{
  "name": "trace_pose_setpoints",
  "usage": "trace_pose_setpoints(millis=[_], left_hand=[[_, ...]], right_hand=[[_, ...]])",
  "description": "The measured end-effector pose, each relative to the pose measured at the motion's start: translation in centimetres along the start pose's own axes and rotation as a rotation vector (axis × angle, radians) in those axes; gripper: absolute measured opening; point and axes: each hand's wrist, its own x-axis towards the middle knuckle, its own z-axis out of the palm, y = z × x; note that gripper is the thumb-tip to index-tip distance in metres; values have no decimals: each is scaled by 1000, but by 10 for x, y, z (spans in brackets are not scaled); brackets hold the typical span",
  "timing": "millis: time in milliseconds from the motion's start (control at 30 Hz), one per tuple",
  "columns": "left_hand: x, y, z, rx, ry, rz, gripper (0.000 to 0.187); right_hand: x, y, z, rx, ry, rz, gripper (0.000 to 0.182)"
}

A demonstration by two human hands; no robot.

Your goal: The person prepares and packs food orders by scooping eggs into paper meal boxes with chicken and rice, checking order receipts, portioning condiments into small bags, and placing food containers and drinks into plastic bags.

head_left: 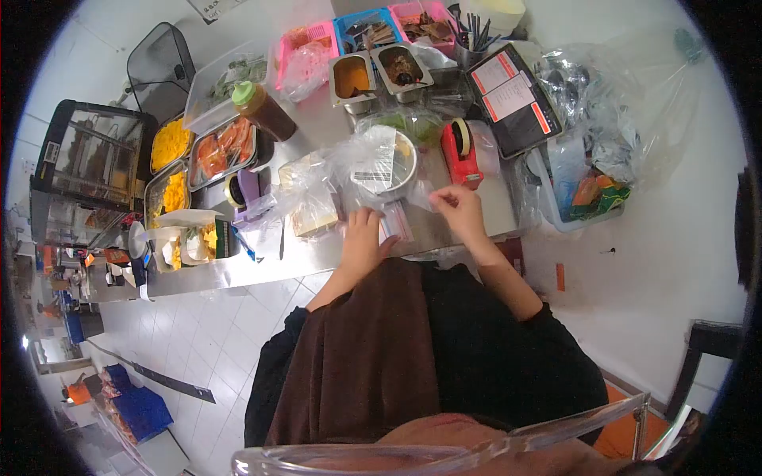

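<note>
My left hand [363, 239] lies with its fingers spread at the counter's front edge, touching a small clear zip bag [398, 223] with a red stripe. My right hand [462, 213] is closed in a pinch on a bit of clear plastic [421, 195]. Ahead of both hands stands a round container [406, 163] inside a clear plastic bag [349, 163] with a printed white label [377, 168]. A pale box [314, 216], partly under the plastic, sits left of my left hand. Beyond my right hand is a red tape dispenser [462, 155].
Trays of yellow food [171, 144] and sliced orange-red food [222, 148] stand left, by a sauce bottle [266, 111] and a purple tape dispenser [244, 190]. Metal sauce tubs [352, 77] are at the back. A tablet [516, 99] and bagged packets [599, 194] stand right.
</note>
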Motion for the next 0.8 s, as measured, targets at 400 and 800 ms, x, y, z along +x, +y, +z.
trace_pose_setpoints(millis=[400,800], left_hand=[[5,19,-47,-1067,94,-301,15],[-11,-15,-79,-1168,206,-287,11]], right_hand=[[-18,-58,35,279,-267,-93,5],[-30,-92,89,273,-162,-124,8]])
